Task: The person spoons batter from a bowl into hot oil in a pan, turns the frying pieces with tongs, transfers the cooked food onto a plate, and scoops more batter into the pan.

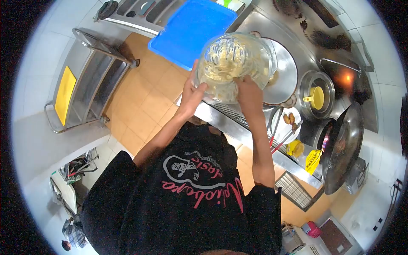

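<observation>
A clear glass bowl (208, 85) smeared with pale yellow batter is tilted above the counter. My left hand (192, 94) grips its rim at the left, thumb on the near edge. My right hand (248, 90) reaches over the bowl's near side with the fingers bent down at the batter (227, 63); whether they hold anything is too small to tell. Partly behind the bowl stands a wide metal pot (285, 70). To the left, a blue board or lid (182, 34) lies flat.
Right of the pot sit a yellow cup (316, 97) in a metal basin, a plate (278, 123) with browned pieces and red-handled tongs (276, 146), a yellow packet (313, 161) and a large dark wok (346, 148). A metal trolley (91, 85) stands left. A person (74, 233) is far off, lower left.
</observation>
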Demonstrator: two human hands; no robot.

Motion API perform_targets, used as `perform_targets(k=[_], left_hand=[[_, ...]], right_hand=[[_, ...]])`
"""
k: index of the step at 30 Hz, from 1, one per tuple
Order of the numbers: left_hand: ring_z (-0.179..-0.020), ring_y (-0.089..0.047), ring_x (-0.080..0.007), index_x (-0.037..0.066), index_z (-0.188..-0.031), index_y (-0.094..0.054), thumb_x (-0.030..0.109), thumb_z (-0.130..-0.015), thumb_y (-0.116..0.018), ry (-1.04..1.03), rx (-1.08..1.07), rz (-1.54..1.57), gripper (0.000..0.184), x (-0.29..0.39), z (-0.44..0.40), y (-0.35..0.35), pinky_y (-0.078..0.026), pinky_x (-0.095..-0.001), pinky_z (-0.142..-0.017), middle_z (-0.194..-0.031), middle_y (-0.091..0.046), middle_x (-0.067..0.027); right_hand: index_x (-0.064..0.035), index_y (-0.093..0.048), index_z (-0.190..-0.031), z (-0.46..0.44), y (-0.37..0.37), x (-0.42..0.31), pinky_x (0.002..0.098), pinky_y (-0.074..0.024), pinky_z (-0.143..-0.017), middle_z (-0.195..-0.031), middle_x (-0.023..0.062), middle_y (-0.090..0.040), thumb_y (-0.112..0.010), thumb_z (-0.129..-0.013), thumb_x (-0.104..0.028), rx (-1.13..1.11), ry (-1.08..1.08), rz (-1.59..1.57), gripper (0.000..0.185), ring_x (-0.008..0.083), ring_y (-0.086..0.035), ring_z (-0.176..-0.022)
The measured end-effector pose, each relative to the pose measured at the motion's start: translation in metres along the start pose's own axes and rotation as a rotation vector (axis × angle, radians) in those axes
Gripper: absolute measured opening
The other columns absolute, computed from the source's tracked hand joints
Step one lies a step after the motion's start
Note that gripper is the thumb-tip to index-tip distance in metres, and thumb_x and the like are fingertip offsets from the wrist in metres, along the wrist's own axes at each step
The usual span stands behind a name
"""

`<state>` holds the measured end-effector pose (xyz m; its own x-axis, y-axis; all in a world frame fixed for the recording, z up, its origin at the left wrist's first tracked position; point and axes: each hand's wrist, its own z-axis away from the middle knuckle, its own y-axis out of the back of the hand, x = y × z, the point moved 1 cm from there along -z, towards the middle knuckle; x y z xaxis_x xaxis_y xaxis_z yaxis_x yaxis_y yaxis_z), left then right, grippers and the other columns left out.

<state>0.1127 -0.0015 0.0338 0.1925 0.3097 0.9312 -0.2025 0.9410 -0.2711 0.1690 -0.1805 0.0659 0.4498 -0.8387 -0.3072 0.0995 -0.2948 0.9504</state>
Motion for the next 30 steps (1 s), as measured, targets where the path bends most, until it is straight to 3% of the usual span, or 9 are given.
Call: perform_targets(k=[2, 4, 9, 14, 17, 19, 23, 25, 30], left_hand=[[-0.124, -0.038, -0.018, 0.005, -0.144, -0.013, -0.003, -0.08, -0.041, -0.02, -0.004, -0.029, 0.071, 0.007, 0.003, -0.001, -0.031, -0.0285, -0.102, -0.14, -0.033, -0.0129], [-0.123, -0.038, -0.0175, 0.006, -0.145, -0.012, -0.004, -0.079, -0.04, -0.044, -0.021, -0.059, 0.072, 0.011, 0.003, -0.004, -0.032, -0.0275, -0.101, -0.141, -0.032, -0.0127], [-0.119, -0.042, -0.0171, 0.01, -0.145, -0.013, -0.009, -0.078, -0.04, -0.017, 0.012, 0.067, 0.075, 0.023, 0.009, -0.016, -0.046, -0.0248, -0.088, -0.144, -0.026, -0.0119], [-0.122, -0.039, -0.0183, 0.009, -0.145, -0.013, -0.009, -0.077, -0.041, -0.071, 0.058, 0.025, 0.075, 0.009, 0.005, -0.014, -0.048, -0.0253, -0.085, -0.146, -0.023, -0.0125], [-0.124, -0.037, -0.0183, 0.008, -0.145, -0.013, -0.007, -0.077, -0.041, -0.21, 0.07, -0.091, 0.075, 0.003, 0.003, -0.01, -0.046, -0.0252, -0.087, -0.147, -0.022, -0.0134], [-0.125, -0.036, -0.0183, 0.007, -0.145, -0.013, -0.007, -0.077, -0.042, -0.287, 0.073, -0.181, 0.075, 0.003, 0.003, -0.012, -0.044, -0.0251, -0.088, -0.147, -0.021, -0.014], [-0.117, -0.044, -0.0182, 0.009, -0.145, -0.012, -0.005, -0.078, -0.042, -0.18, 0.09, -0.07, 0.075, 0.005, 0.006, -0.016, -0.044, -0.0244, -0.086, -0.144, -0.027, -0.0142], [-0.112, -0.048, -0.0183, 0.009, -0.145, -0.011, -0.004, -0.078, -0.042, -0.146, 0.084, -0.012, 0.075, 0.008, 0.009, -0.017, -0.046, -0.0244, -0.084, -0.142, -0.03, -0.0144], [-0.097, -0.056, -0.0201, 0.01, -0.145, -0.009, -0.002, -0.079, -0.042, -0.027, 0.078, 0.084, 0.075, 0.005, 0.005, -0.015, -0.053, -0.0287, -0.073, -0.134, -0.038, -0.0146]], right_hand=[[-0.0076, -0.06, -0.108, 0.002, 0.004, -0.001, 0.0437, -0.0511, -0.064, -0.092, 0.0163, -0.057, -0.05, -0.078, -0.004, 0.048, 0.002, 0.057, 0.032, 0.0347, -0.062, -0.077], [-0.0072, -0.061, -0.106, 0.0, 0.002, -0.004, 0.0441, -0.0477, -0.066, -0.092, 0.0168, -0.058, -0.053, -0.072, -0.001, 0.074, -0.249, 0.106, 0.035, 0.0369, -0.06, -0.076], [-0.0036, -0.062, -0.099, 0.006, -0.022, -0.002, 0.0442, -0.0465, -0.065, -0.08, 0.0195, -0.058, -0.055, -0.068, 0.001, 0.134, -0.2, -0.109, 0.032, 0.0364, -0.06, -0.075], [-0.0011, -0.062, -0.099, 0.002, -0.03, -0.029, 0.0402, -0.0445, -0.061, -0.074, 0.0233, -0.057, -0.052, -0.074, 0.002, 0.136, -0.126, -0.306, 0.028, 0.0343, -0.059, -0.073], [-0.0016, -0.061, -0.106, -0.006, -0.045, -0.032, 0.0366, -0.0424, -0.058, -0.069, 0.0164, -0.058, -0.051, -0.081, -0.002, 0.259, -0.113, -0.531, 0.027, 0.0278, -0.057, -0.062], [-0.0021, -0.061, -0.111, -0.008, -0.05, -0.027, 0.0287, -0.0369, -0.047, -0.06, 0.0031, -0.05, -0.052, -0.088, -0.009, 0.264, -0.089, -0.785, 0.026, 0.0139, -0.047, -0.049], [-0.0021, -0.063, -0.108, -0.001, -0.017, -0.023, 0.0265, -0.0401, -0.051, -0.065, 0.0022, -0.056, -0.053, -0.088, -0.013, -0.069, -0.339, -1.18, 0.025, 0.0118, -0.05, -0.055], [-0.0042, -0.063, -0.11, 0.004, 0.002, -0.025, 0.0183, -0.0283, -0.044, -0.064, -0.0052, -0.045, -0.052, -0.09, -0.015, -0.169, -0.548, -1.445, 0.025, 0.0025, -0.035, -0.05], [-0.0052, -0.061, -0.112, 0.009, 0.029, -0.002, 0.017, -0.0212, -0.04, -0.064, -0.006, -0.043, -0.052, -0.091, -0.016, -0.066, -0.507, -1.424, 0.026, 0.0004, -0.029, -0.045]])
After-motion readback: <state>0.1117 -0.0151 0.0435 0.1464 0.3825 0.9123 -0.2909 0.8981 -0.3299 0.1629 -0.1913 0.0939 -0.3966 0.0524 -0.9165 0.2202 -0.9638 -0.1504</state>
